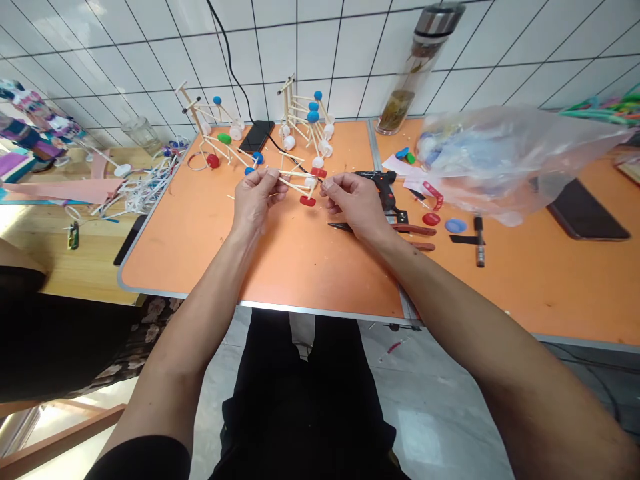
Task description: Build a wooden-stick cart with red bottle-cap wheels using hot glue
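The left hand [256, 198] and right hand [354, 205] pinch a pale wooden-stick frame [295, 181] between them, its red bottle-cap wheels [307, 201] held above the orange bench [200, 267].

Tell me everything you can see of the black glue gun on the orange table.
The hot glue gun looks like black plastic with a small orange mark on top. It rests on the orange table beside the right hand, barrel pointing left, handle toward a small black stand. Red-handled pliers lie just in front.

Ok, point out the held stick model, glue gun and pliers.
Stick model [307, 201], head view, on a red bottle cap.
Glue gun [385, 189], head view, on its body.
Pliers [417, 230], head view, on a red handle.
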`<state>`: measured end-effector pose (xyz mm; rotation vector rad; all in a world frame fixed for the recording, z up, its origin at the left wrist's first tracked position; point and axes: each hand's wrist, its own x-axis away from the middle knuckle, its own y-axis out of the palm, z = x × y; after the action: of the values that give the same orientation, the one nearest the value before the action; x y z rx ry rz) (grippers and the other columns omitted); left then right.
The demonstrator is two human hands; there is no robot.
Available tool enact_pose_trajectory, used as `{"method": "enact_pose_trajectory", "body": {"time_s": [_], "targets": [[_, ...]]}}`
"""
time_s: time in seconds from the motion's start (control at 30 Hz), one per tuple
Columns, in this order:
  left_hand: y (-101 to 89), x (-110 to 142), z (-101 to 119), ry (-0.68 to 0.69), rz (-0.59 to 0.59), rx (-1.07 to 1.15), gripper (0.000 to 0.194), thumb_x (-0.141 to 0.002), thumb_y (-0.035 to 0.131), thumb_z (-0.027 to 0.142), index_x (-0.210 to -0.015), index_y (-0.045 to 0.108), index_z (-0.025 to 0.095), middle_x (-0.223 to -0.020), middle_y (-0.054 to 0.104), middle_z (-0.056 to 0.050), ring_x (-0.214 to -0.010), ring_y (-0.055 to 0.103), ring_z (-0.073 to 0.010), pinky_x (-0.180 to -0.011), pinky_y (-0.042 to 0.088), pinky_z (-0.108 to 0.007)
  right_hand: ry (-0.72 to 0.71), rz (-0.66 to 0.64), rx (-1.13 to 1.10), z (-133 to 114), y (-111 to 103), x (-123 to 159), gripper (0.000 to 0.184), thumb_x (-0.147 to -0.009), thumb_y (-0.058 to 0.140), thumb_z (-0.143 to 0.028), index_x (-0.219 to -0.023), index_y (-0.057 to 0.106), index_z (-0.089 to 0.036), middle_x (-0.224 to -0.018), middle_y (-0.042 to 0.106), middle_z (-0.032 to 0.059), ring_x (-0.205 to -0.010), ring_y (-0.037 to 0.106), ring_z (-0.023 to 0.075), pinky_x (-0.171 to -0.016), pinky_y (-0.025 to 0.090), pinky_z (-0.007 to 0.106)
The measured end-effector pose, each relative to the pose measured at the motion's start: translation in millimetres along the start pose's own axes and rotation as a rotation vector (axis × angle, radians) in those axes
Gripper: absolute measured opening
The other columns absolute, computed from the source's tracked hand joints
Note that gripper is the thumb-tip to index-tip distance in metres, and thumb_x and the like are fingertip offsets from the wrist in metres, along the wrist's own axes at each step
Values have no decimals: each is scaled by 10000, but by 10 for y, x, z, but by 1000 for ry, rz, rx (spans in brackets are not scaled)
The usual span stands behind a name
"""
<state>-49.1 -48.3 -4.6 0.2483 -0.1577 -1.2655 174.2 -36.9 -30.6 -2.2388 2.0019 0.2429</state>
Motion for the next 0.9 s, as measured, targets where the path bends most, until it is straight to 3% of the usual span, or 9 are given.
{"method": "enact_pose_trajectory", "body": {"time_s": [0.23,0.4,0.57,0.67,0.73,0.77,0.83,0.9], "targets": [[-112,-83,94,14,67,32,465,-912,1152,501,-842,784,226,-831,859,-3,-666,766,-95,-655,644,-177,54,48,-41,-150,-118,-58,294,-1087,1001,-311,-887,798,-239,-901,837,2,-644,684,87,-573,578,174],[-98,-50,73,-29,30,-43,406,-935,1118,407,-827,776,216,-808,849,-4,-639,754,-89,-645,620,-166,52,136,-85,-271,-311,-145,338,-1074,1007,-395,-904,756,-245,-886,825,5,-606,653,86,-506,515,175],[-81,-19,61,-27,-30,-101,404,-919,1112,385,-803,767,210,-794,839,-4,-629,732,-86,-619,596,-166,170,137,-264,-486,-565,-256,302,-1033,1013,-401,-931,762,-270,-823,787,-55,-503,494,64,-436,350,227],[-104,-33,66,-6,-30,-125,398,-917,1099,409,-807,766,223,-798,845,-7,-637,739,-94,-625,600,-175,243,106,-409,-724,-772,-266,169,-1137,891,-360,-1015,801,-285,-783,755,-126,-463,329,28,-477,236,264],[-128,-53,69,7,-22,-139,404,-913,1099,431,-807,761,234,-785,837,-6,-649,757,-107,-639,610,-188,261,66,-490,-856,-904,-241,232,-1249,682,-305,-1041,774,-257,-688,645,-171,-457,204,3,-540,126,289],[-141,-65,69,12,-18,-144,411,-909,1102,441,-806,758,240,-778,830,-5,-654,767,-114,-645,615,-196,211,39,-548,-898,-957,-225,240,-1256,669,-302,-1039,759,-254,-621,523,-190,-463,156,18,-541,102,292],[-165,-92,67,19,-13,-153,421,-907,1107,455,-806,755,248,-775,823,-4,-659,780,-122,-654,625,-209,116,-1,-591,-930,-1022,-193,169,-1171,840,-308,-1037,744,-272,-556,333,-206,-497,89,72,-535,116,306],[-182,-120,63,24,-4,-153,420,-909,1107,461,-809,757,252,-788,829,-3,-651,779,-119,-652,626,-213,66,-16,-523,-920,-1024,-169,228,-1115,930,-324,-1024,722,-301,-558,217,-189,-532,58,120,-530,141,328]]}}
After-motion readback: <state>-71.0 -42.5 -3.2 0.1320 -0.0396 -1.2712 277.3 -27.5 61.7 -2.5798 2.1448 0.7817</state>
